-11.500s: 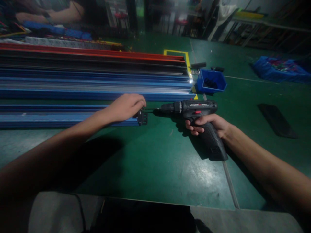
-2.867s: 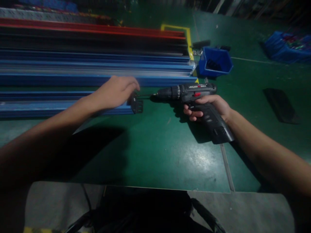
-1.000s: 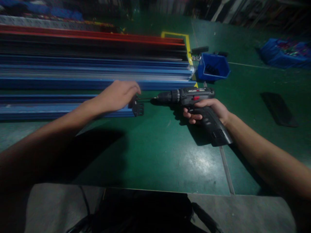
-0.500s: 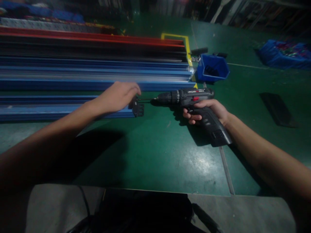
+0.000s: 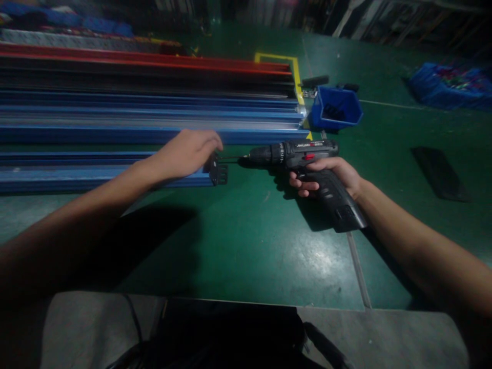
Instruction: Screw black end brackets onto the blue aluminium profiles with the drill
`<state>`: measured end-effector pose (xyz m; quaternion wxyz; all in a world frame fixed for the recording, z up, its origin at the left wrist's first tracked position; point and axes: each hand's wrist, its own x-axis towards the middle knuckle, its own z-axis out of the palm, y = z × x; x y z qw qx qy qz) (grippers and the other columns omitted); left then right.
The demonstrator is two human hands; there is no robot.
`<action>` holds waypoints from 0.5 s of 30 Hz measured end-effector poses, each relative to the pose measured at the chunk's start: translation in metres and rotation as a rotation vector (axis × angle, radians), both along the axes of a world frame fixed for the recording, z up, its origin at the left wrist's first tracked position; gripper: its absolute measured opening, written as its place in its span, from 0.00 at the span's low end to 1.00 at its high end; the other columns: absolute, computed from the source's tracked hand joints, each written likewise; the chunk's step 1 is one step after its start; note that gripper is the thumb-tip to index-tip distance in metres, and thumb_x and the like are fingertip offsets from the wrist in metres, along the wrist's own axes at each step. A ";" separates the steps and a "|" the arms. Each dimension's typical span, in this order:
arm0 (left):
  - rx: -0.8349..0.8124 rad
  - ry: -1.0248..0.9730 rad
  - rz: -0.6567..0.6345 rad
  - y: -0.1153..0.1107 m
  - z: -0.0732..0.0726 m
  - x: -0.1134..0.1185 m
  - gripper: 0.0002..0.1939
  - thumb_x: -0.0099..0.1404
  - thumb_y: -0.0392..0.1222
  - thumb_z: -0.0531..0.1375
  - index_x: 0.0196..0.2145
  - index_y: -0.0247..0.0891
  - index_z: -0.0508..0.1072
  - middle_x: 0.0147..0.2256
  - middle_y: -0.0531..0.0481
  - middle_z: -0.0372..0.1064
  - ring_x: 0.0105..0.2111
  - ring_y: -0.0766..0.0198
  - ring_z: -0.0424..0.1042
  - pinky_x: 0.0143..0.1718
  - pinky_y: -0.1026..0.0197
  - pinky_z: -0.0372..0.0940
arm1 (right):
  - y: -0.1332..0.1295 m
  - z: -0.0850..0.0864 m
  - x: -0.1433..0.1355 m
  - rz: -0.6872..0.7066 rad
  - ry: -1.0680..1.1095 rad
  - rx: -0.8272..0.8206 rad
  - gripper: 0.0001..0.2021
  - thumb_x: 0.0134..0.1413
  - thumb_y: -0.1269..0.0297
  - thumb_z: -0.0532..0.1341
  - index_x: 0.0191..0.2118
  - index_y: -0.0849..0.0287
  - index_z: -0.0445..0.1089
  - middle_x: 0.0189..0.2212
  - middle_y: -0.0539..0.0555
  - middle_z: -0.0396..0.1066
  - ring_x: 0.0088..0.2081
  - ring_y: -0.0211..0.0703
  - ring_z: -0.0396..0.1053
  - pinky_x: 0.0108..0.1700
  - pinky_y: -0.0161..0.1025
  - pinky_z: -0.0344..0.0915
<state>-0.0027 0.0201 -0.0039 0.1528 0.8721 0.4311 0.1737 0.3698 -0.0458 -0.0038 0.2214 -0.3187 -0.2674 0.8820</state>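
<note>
My right hand is wrapped round the grip of a black cordless drill with a red switch. Its long thin bit points left and reaches a black end bracket. That bracket sits at the right end of a blue metal profile lying on the green table. Over the profile's end rests my left hand, its fingers curled down at the bracket and the profile. The fingertips are partly hidden, as is the exact spot where the bit meets the bracket.
Behind lie several long blue, black and red profiles, with a yellow line by their ends. A blue bin with dark parts stands beyond the drill. To the right are a flat black piece and a larger blue container.
</note>
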 end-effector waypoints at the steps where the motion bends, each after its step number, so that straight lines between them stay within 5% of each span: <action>1: 0.003 -0.001 -0.003 0.000 0.000 0.000 0.23 0.74 0.47 0.48 0.46 0.35 0.81 0.44 0.41 0.80 0.44 0.49 0.78 0.55 0.47 0.68 | 0.000 0.000 0.000 -0.004 -0.002 -0.001 0.13 0.61 0.68 0.60 0.49 0.68 0.67 0.37 0.57 0.71 0.26 0.35 0.61 0.39 0.42 0.73; 15: 0.011 0.001 0.001 0.000 0.000 0.000 0.23 0.74 0.48 0.48 0.46 0.37 0.81 0.43 0.42 0.80 0.44 0.49 0.78 0.55 0.48 0.69 | 0.001 -0.001 0.001 0.014 0.009 0.005 0.13 0.61 0.68 0.59 0.49 0.68 0.67 0.37 0.58 0.71 0.27 0.37 0.63 0.39 0.42 0.74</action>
